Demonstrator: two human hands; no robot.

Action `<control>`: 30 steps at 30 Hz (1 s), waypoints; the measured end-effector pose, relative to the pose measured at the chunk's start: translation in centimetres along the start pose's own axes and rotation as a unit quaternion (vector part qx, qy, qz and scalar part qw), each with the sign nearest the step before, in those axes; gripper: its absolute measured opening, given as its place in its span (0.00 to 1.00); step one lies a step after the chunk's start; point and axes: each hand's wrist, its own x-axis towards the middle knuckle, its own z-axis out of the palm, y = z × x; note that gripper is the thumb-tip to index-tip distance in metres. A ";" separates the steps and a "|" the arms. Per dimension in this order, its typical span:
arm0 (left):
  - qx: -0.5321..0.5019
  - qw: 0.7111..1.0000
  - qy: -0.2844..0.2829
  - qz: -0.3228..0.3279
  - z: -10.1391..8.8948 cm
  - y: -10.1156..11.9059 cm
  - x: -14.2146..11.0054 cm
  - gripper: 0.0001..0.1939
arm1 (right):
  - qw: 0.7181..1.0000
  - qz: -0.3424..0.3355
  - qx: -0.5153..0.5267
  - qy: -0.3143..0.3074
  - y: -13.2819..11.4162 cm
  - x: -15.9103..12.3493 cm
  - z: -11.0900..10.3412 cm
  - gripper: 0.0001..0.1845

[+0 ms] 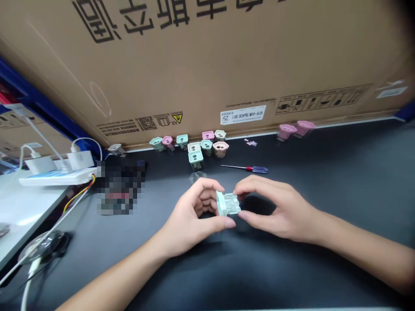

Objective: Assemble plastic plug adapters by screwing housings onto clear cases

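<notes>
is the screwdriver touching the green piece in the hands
Apart. The head view shows a plain gap of dark bench top between the red-handled screwdriver and the pale green plastic piece held by the left hand and right hand.

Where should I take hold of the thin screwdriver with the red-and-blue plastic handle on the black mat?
Pinch the red-and-blue plastic handle from above, coming from the right: it is thicker than the thin metal shaft pointing left, and lies flat on the black mat.

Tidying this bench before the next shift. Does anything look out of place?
Small pink scraps lie loose on the black mat, apart from the pink socket housings, and one pale housing lies tipped over, away from the cluster.
</notes>
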 end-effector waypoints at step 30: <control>0.084 0.996 0.031 -0.030 0.1 0.9 0.1 0.22 | 0.999 0.021 -0.025 0.013 -0.3 0.4 -0.5 0.12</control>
